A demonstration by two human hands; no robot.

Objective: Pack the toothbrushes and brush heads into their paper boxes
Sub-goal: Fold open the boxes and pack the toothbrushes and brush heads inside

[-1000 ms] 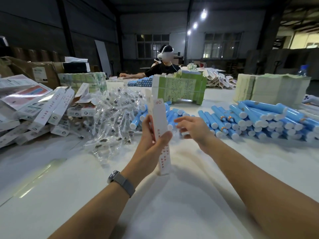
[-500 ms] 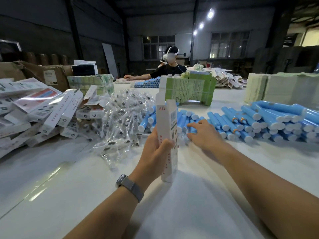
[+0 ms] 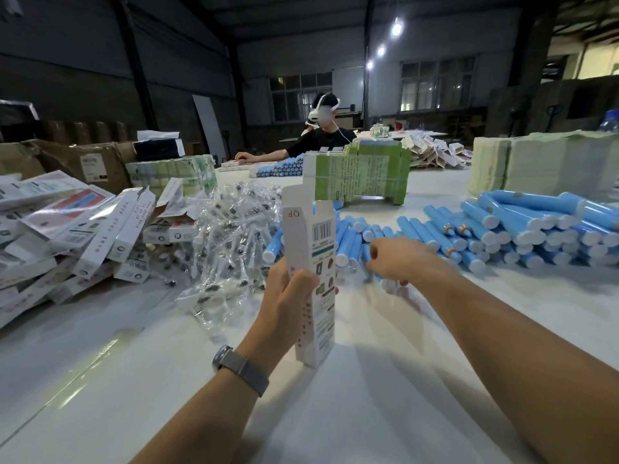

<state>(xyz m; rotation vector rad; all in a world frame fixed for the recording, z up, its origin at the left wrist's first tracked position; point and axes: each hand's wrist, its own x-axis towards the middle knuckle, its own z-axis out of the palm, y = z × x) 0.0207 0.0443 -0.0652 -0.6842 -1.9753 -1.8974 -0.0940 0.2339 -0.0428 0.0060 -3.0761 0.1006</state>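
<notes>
Reaching farther since half a second ago, the right hand now curls its fingers onto a blue toothbrush in the near pile; the grasp itself is blurred. Left hand clamps the paper box upright, flap open, ready for loading.

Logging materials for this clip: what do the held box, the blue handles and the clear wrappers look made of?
The box in the left hand looks like thin printed paperboard, matte, with folded flaps. The blue handles seem smooth plastic with white end caps. The clear wrappers look like glossy crinkled plastic film that catches glints.
</notes>
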